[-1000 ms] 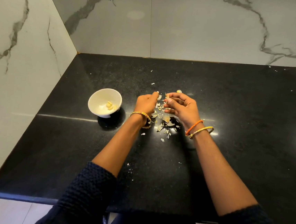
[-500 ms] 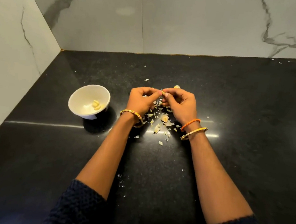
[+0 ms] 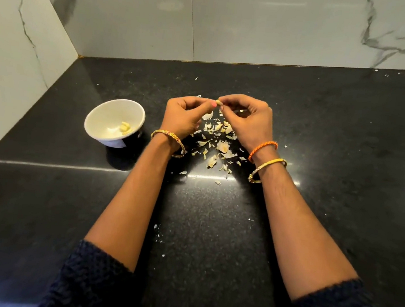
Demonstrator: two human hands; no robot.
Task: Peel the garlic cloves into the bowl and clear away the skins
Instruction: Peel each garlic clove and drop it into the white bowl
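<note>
Over the black counter, my left hand (image 3: 184,117) and my right hand (image 3: 249,119) meet fingertip to fingertip. Between them they pinch a small pale garlic clove (image 3: 218,102). Below the hands lies a scattered heap of papery garlic skins (image 3: 218,145). A white bowl (image 3: 101,114) stands to the left of my left hand, with a few peeled cloves (image 3: 124,128) inside.
The black stone counter (image 3: 321,140) meets marble walls at the back and on the left. Small skin flakes (image 3: 159,233) are strewn toward the near edge and a few lie near the back wall. Bangles circle both wrists.
My hands closed together from slightly apart, and both now pinch the clove. The camera moved nearer and tipped down.
</note>
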